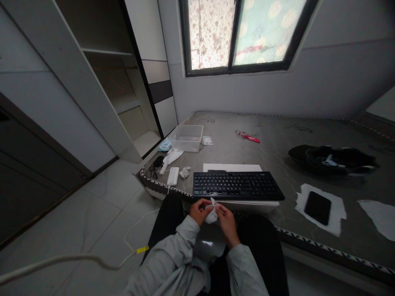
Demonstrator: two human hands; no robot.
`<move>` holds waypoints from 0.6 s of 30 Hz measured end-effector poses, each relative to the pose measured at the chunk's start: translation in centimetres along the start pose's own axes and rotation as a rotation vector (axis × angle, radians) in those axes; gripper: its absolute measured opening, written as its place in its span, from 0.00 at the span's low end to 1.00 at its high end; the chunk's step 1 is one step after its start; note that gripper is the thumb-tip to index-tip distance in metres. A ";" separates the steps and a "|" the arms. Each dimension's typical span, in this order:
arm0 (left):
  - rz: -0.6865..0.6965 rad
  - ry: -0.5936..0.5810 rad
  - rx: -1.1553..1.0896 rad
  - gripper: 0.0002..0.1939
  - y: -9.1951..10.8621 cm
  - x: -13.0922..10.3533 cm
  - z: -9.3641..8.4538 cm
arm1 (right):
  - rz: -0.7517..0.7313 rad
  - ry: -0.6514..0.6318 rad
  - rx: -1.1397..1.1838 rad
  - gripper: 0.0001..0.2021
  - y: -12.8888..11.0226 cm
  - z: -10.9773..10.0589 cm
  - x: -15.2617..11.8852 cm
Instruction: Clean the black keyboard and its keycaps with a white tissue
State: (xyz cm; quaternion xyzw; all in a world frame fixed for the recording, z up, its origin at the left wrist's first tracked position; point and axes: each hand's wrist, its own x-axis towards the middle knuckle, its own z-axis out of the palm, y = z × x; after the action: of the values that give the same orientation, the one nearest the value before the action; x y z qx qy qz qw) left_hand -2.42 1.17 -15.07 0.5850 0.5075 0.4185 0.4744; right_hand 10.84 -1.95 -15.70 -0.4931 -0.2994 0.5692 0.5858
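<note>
Both of my hands meet in front of the black keyboard [236, 184], over my lap. A small crumpled white tissue [211, 214] is between them. My left hand [200, 211] pinches its left side, with thumb and fingers closed. On the other side my right hand [226, 218] grips the tissue's upper right part with its fingertips. The keyboard rests on a white box [259, 206] at the mattress edge. Another crumpled tissue [185, 172] lies left of the keyboard, beside a white power strip [173, 176].
A clear plastic bin [187, 139] stands at the back left, near a black mouse [158, 161]. A red packet [248, 137] lies farther back. To the right are a phone [317, 207] on white paper and a black cap [333, 160]. A white cable [101, 262] hangs at left.
</note>
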 end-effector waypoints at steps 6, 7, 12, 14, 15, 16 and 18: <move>-0.002 0.003 0.029 0.18 -0.1 0.0 0.0 | 0.022 0.046 0.028 0.21 0.2 -0.3 0.0; -0.002 0.001 0.034 0.18 -0.3 0.0 0.0 | 0.023 0.057 0.026 0.21 0.2 -0.4 0.1; 0.006 -0.031 0.048 0.18 -1.1 0.0 0.2 | 0.012 0.115 0.005 0.19 0.1 -0.7 0.2; 0.021 -0.040 0.054 0.17 -1.2 0.0 0.2 | 0.006 0.121 0.001 0.18 0.2 -0.7 0.2; 0.032 -0.037 0.058 0.17 -1.2 0.0 0.2 | 0.004 0.120 0.000 0.18 0.2 -0.7 0.3; 0.045 -0.031 0.062 0.16 -1.2 0.0 0.1 | 0.001 0.118 0.001 0.18 0.3 -0.7 0.3; 0.076 -0.012 0.072 0.15 -1.0 0.0 0.1 | -0.002 0.111 0.006 0.20 0.4 -0.6 0.3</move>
State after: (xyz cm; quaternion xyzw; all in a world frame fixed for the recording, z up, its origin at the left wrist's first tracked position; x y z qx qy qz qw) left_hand -2.50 1.22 -16.06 0.6230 0.4969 0.4142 0.4398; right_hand 11.32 -1.88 -16.28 -0.5220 -0.2652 0.5411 0.6036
